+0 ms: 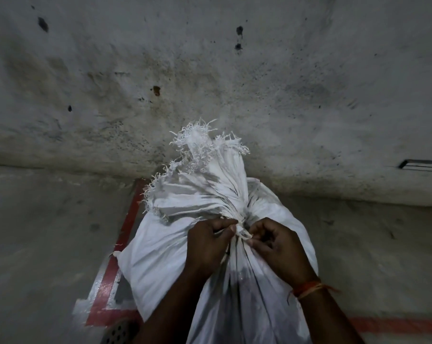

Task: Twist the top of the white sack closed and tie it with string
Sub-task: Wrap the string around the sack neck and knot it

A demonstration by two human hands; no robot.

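Note:
A full white woven sack stands in front of me against a stained wall. Its top is gathered into a tight neck, and the frayed mouth fans out above it. A white string is wrapped around the neck and knotted on the near side. My left hand pinches one end of the string just left of the knot. My right hand pinches the other end just right of it. An orange thread band circles my right wrist.
A dirty grey wall rises close behind the sack. Red painted lines mark the concrete floor to the left and lower right. A perforated metal drain cover lies at the bottom left.

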